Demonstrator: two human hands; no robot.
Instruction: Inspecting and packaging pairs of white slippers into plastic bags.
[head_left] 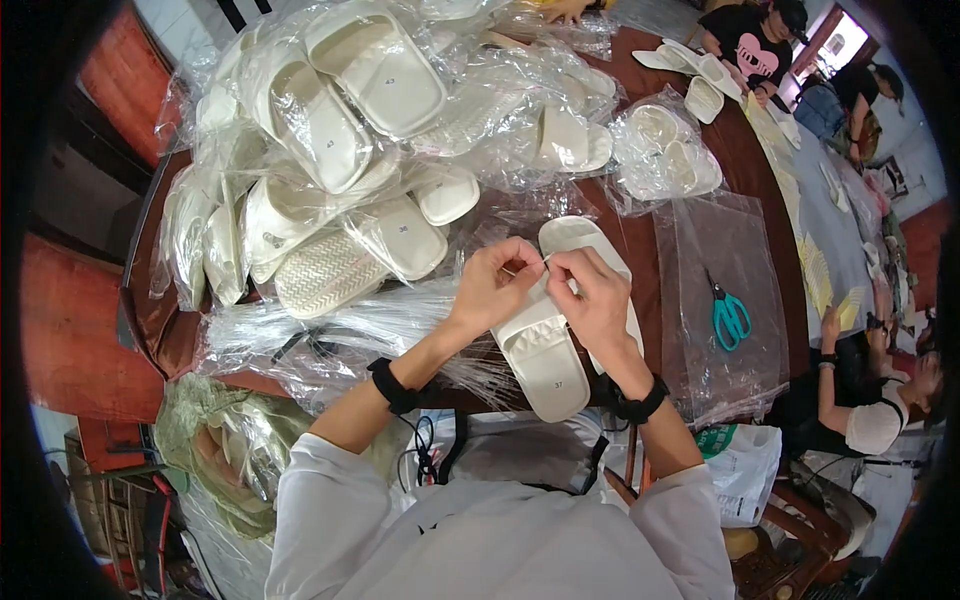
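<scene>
My left hand (494,290) and my right hand (597,305) meet above a pair of white slippers, thumbs and fingertips pinched together. Something small and pale seems to be between the fingertips, too little to make out. One slipper (556,378) lies below my hands with its heel toward me. Beside it, partly under my right hand, rests the other slipper (580,236). To the left of my left wrist spreads a bundle of thin clear plastic strands (330,335). A black band circles each wrist.
Plastic-wrapped white slippers (375,75) pile up at the left and back of the brown-covered table (640,225). On the right, teal-handled scissors (731,318) lie on a clear plastic bag (690,260). Other people work along the right side, near another table (790,130).
</scene>
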